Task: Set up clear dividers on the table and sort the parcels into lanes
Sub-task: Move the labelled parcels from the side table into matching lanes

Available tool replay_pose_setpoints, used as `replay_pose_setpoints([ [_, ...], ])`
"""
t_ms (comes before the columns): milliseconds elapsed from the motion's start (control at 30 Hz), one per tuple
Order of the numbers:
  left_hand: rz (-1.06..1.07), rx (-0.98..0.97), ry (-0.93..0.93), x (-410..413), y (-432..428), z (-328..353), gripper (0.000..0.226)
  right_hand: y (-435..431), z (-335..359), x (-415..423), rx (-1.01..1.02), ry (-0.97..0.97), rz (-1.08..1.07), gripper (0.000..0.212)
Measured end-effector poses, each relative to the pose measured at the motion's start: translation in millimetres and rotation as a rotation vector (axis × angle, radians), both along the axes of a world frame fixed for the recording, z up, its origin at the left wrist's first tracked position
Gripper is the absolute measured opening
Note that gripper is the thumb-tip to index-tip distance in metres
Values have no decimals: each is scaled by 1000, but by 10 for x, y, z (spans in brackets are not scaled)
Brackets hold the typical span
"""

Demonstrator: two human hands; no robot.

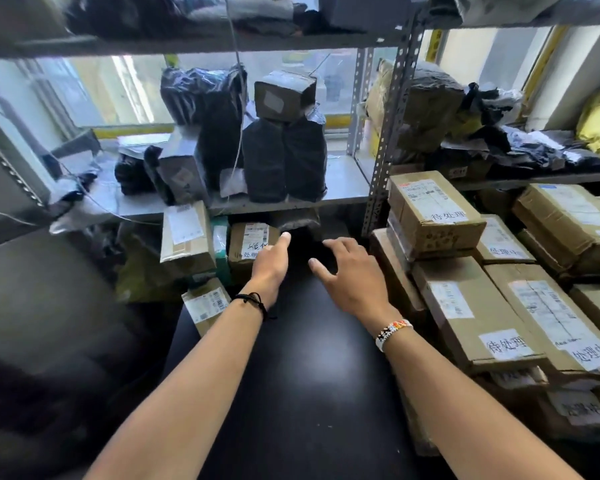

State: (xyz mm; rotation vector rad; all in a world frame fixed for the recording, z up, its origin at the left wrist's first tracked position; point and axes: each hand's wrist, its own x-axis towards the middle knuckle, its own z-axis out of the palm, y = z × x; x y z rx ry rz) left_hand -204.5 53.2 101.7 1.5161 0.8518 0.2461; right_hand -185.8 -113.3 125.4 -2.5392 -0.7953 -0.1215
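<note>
Small brown cardboard box w/ a white label (249, 245) sits at the far end of the shiny black table (309, 393), right past the left hand (269, 268), whose fingers are straight & hold nothing, so it's nearer than the spread, empty right hand (352, 275).

Place: a parcel depot or courier storeroom.
Shelving: grey slotted-angle metal racks (392, 133) stand against a bright window (118, 88), loaded on every visible level.
Soft parcels: black plastic mailer bags (284, 161) stand upright on the middle shelf.
Boxes: brown cardboard boxes (465, 306) are stacked in rows on the right, most bearing white printed shipping labels (451, 299).
Sorting marks: white paper tags with handwritten Chinese characters (508, 344) are stuck on the boxes; they seem to be status notes, though the view is blurred.
Work surface: a glossy black table (309, 375) sits among the stacks.
</note>
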Motion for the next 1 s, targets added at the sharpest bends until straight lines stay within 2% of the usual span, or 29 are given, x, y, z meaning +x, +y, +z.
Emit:
replay_pose_setpoints([
  [200, 235, 162, 0, -432, 611, -129, 38, 848, -228, -198, 72, 238, 138, 64],
  [334, 396, 334, 27, -716, 1269, -285, 32, 1594, -444, -276, 126, 443, 218, 65],
  [434, 448, 355, 36, -819, 1795, -372, 42, 2150, -571, -208, 281, 682, 170, 65],
  [500, 450, 306, 96, -813, 2172, -439, 57, 2525, -623, -144, 400, 858, 88, 72],
  [567, 415, 130, 99, -758, 2537, -530, 60, 2881, -707, -87, 488, 999, 17, 76],
  [634, 370, -62, 59, -720, 2754, -601, 41, 3110, -806, -53, 540, 1098, -40, 76],
  [700, 341, -103, 51, -719, 2885, -699, 21, 3251, -935, -35, 523, 1149, -64, 72],
  [767, 329, -108, 31, -728, 2974, -835, 11, 3339, -1057, -28, 537, 1219, -62, 66],
  [901, 293, -235, -22, -823, 2952, -960, 25, 3309, -1206, -59, 635, 1274, -64, 49],
  [1001, 313, -316, -137, -980, 2890, -996, 38, 3180, -1270, -113, 655, 1275, -10, 51],
])
